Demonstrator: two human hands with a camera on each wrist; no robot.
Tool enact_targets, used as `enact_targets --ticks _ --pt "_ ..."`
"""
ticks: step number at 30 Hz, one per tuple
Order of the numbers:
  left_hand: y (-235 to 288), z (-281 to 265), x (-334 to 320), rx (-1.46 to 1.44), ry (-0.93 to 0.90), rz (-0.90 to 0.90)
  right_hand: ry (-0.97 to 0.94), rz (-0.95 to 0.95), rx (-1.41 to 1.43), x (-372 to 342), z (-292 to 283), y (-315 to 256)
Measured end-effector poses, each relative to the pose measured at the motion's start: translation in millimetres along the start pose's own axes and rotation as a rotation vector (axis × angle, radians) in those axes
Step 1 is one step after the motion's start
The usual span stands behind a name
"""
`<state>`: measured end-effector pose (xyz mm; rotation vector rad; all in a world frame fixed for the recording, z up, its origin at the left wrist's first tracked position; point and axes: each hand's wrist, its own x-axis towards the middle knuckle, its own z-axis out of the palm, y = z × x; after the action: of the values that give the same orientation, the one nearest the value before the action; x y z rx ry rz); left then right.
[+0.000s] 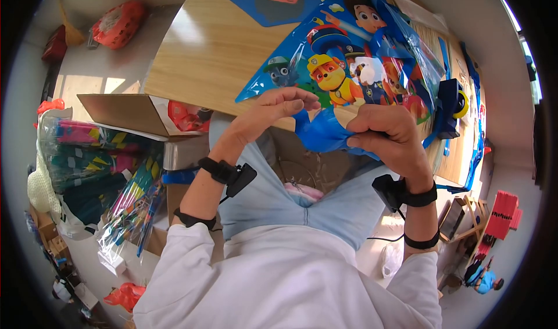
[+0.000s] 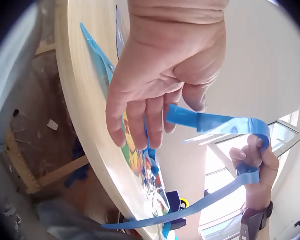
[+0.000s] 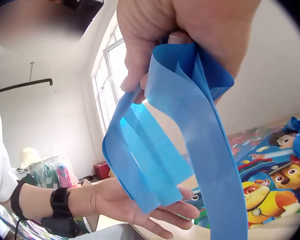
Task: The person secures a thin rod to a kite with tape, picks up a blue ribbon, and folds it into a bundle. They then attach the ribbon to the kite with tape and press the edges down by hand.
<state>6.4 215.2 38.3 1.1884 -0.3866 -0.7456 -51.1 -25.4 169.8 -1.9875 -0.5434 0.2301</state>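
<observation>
My right hand (image 1: 386, 134) pinches a folded blue plastic ribbon (image 3: 190, 100) between thumb and fingers, with loops hanging below the grip. Facing it, my left hand (image 1: 270, 111) has its fingers loosely extended. One end of the ribbon (image 2: 182, 117) lies against the left fingers near the thumb in the left wrist view. A long tail of ribbon droops from the right hand toward the table edge. Just beyond both hands, glossy blue pennants (image 1: 325, 67) printed with cartoon dogs and a boy lie on the wooden table (image 1: 197, 62).
At the table's right stands a dark blue tape dispenser (image 1: 449, 108) with a yellow core. An opened cardboard box (image 1: 119, 114) is to the left, beside plastic-wrapped colourful goods (image 1: 93, 166). A red bag (image 1: 119, 24) sits on the far floor. The person's legs are under the table edge.
</observation>
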Motion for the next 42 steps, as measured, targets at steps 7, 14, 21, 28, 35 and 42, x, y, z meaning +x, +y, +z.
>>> enact_targets --ticks 7,14,21,28,35,42 --pt "50.0 25.8 0.4 0.003 -0.217 0.172 -0.086 0.065 0.005 -2.7 -0.8 -2.8" --pt "66.2 34.9 -2.3 0.047 -0.134 0.090 -0.057 0.226 0.074 -7.7 -1.8 -0.9" --pt "57.9 31.8 3.6 -0.121 -0.031 0.076 -0.004 0.219 0.181 -5.8 -3.2 7.4" --pt "38.6 15.3 13.3 -0.349 -0.033 0.042 0.006 0.153 0.313 -3.8 -13.4 23.4" --pt "36.4 -18.2 11.0 -0.498 0.205 0.129 0.076 0.306 0.369 -5.0 -42.0 55.1" --pt "32.6 -81.2 -23.4 -0.555 0.553 0.245 0.142 0.383 0.147 24.7 -139.5 128.0"
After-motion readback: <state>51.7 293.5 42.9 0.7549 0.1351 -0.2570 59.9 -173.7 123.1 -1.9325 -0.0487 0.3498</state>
